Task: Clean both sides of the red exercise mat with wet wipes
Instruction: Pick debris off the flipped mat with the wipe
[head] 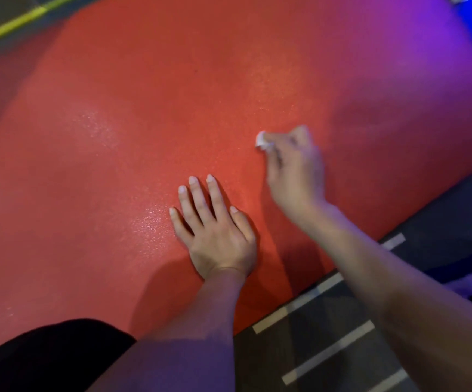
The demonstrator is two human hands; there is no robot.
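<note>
Red mat (144,114) flat on the floor, wet sheen in patches, so I'd guess top side is partway done. Right hand (294,171) grips a balled wipe (262,140); left hand (215,230) pressed flat. Underside's probably still left.
</note>
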